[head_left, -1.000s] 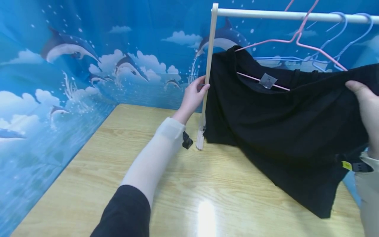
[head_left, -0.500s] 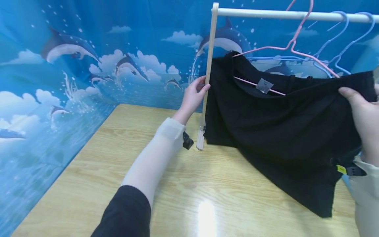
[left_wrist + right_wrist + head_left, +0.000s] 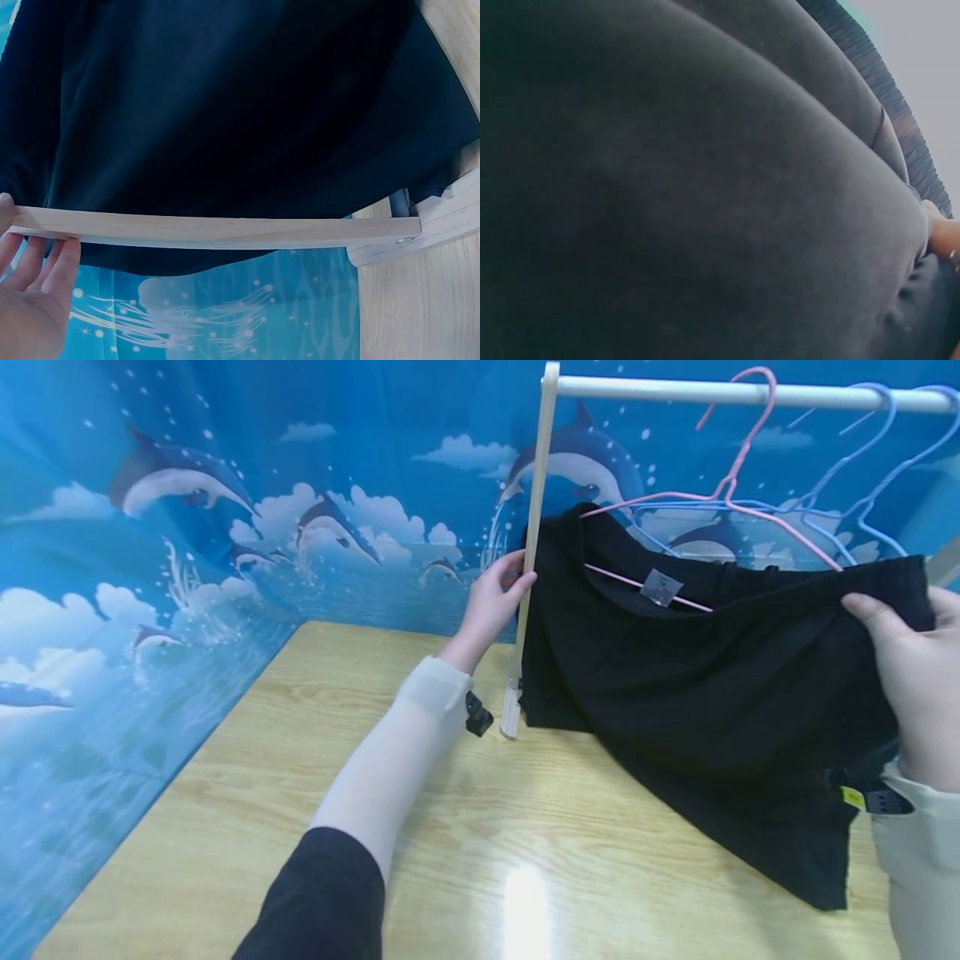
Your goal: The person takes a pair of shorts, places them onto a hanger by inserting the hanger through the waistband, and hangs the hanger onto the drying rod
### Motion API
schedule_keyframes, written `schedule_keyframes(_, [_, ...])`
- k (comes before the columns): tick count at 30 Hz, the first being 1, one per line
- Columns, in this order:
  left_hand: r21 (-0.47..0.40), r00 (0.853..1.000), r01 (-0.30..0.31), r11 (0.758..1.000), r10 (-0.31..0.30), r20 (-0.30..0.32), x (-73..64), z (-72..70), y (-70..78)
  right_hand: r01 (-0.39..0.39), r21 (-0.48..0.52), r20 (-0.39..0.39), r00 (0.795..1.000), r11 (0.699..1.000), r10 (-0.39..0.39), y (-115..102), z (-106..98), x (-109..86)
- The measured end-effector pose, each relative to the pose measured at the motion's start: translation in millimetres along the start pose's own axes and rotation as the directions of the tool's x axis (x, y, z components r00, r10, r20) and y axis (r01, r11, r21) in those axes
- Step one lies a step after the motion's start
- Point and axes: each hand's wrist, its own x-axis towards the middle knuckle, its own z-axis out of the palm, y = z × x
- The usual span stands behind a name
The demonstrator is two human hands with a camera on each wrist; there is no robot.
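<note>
A black skirt (image 3: 720,685) hangs on a pink hanger (image 3: 731,485), whose hook goes over the white rod. The hanger's left shoulder end sits inside the waistband; its right arm dips behind the front waistband. My right hand (image 3: 911,660) pinches the waistband near its right end, thumb in front. In the right wrist view, dark cloth (image 3: 727,172) fills most of the picture and just a bit of finger shows. My left hand (image 3: 491,602) grips the rack's wooden post (image 3: 538,477), thumb on one side and fingers (image 3: 64,270) on the other.
Two blue hangers (image 3: 832,468) hang farther right on the white rod (image 3: 660,390). The rack's foot (image 3: 510,714) stands on a wood-grain table (image 3: 360,727). A blue curtain (image 3: 360,485) with dolphins forms the backdrop. A grey label (image 3: 662,587) shows inside the skirt's waistband.
My right hand has moved left and down with the waistband. The pink hanger has shifted left and lower, so its hook now shows over the rod. My left hand stays on the post.
</note>
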Motion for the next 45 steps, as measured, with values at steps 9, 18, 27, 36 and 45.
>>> schedule_keyframes(9, [-0.005,1.000,0.003,1.000,-0.003,0.000,1.0,-0.5,2.5,0.022,0.015,0.054,0.998,1.000,-0.022,9,2,-2.0])
schedule_keyframes(18, [-0.018,1.000,-0.005,1.000,0.005,-0.004,4.6,3.5,4.1,0.045,0.045,0.035,0.998,0.998,-0.047,11,4,-1.1])
schedule_keyframes(27, [-0.030,1.000,-0.004,1.000,0.004,-0.013,0.9,2.0,-2.3,0.079,-0.167,0.068,0.995,0.983,-0.069,11,10,0.2])
schedule_keyframes(36, [-0.046,1.000,-0.002,0.999,0.001,-0.011,1.6,1.6,-3.6,0.197,-0.314,0.152,0.976,0.929,-0.155,16,9,9.0])
schedule_keyframes(45, [-0.047,1.000,0.000,0.999,0.000,-0.010,0.8,3.0,-4.5,0.220,-0.385,0.230,0.963,0.896,-0.138,17,8,9.5])
